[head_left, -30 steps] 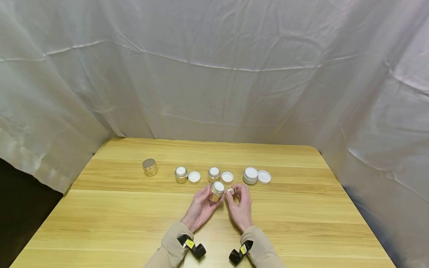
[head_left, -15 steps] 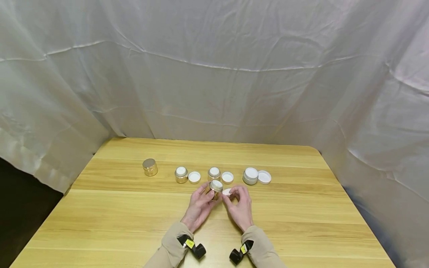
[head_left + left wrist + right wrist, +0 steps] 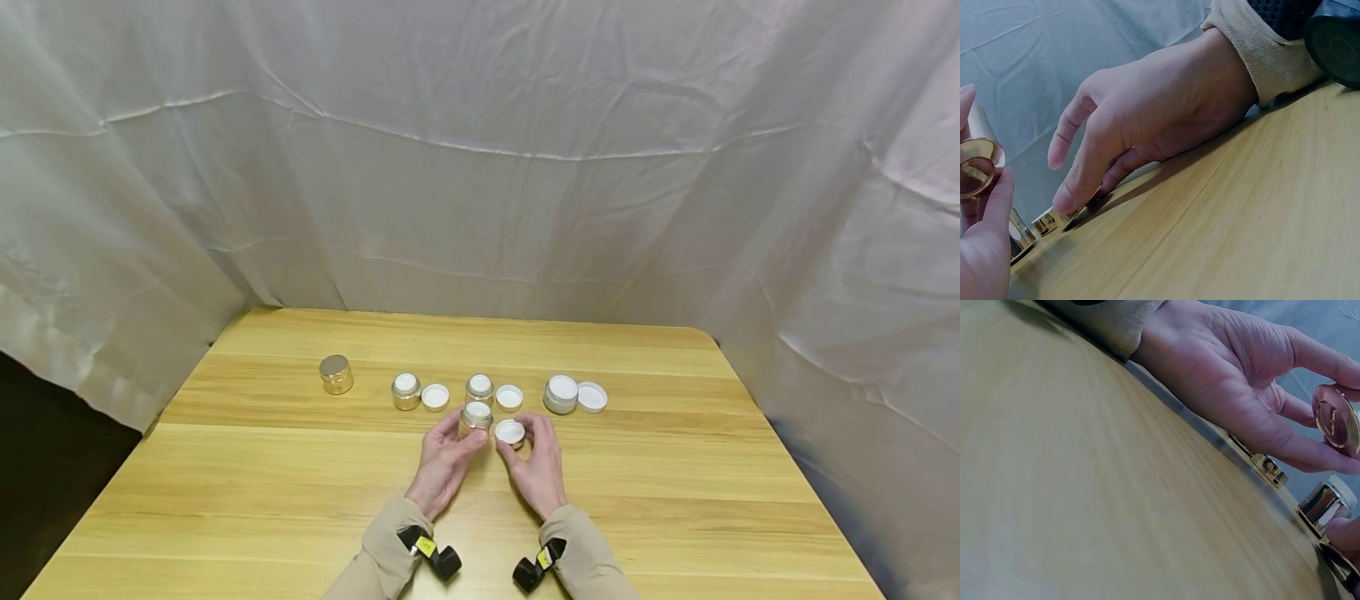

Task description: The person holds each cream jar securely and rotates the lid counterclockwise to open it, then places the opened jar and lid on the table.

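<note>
My left hand (image 3: 442,462) grips a gold jar (image 3: 477,418) with a white top, raised over the table. In the left wrist view the base of this jar (image 3: 977,167) shows between the fingers. Just to its right, my right hand (image 3: 538,467) holds a round lid (image 3: 510,432) between thumb and fingers, its white inside facing up. The right wrist view shows the gold rim of the lid (image 3: 1340,565) low at the tabletop. Behind the held jar stands another uncovered gold jar (image 3: 479,387), with its lid (image 3: 509,397) lying beside it.
A capped gold jar (image 3: 336,375) stands at the far left of the wooden table (image 3: 225,500). An uncovered jar (image 3: 406,392) has its lid (image 3: 435,397) alongside. Farther right are a wider silvery jar (image 3: 560,395) and its lid (image 3: 592,397). A grey curtain (image 3: 480,208) hangs behind.
The lid in my right hand has gone from tilted nearly edge-on to level, white side up. My left hand has shifted the jar slightly left and its thumb has come across the front.
</note>
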Tool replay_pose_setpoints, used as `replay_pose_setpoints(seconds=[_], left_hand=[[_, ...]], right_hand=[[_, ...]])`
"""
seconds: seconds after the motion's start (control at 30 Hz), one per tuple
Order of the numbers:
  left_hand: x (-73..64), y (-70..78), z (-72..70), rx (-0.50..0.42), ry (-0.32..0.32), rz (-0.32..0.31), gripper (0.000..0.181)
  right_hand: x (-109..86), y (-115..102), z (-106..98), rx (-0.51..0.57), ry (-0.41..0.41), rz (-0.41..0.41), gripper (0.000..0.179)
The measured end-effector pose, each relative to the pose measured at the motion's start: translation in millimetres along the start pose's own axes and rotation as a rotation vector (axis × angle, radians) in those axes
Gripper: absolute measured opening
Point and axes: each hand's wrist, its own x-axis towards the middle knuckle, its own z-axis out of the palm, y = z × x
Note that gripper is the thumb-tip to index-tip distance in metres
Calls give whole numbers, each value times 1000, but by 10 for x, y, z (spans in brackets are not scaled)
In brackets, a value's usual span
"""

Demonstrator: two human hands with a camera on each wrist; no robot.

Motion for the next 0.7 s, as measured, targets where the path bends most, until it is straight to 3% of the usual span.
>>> replay_pose_setpoints(seconds=[0.4, 0.57, 0.7], left_hand=[[11, -36, 25, 159, 87, 87, 55], [11, -48, 26, 292, 133, 109, 58], [9, -52, 28, 419, 153, 162, 60]], right_hand=[[2, 0, -9, -34, -21, 8, 48], [2, 10, -6, -52, -25, 4, 49], [0, 14, -5, -55, -25, -1, 51]])
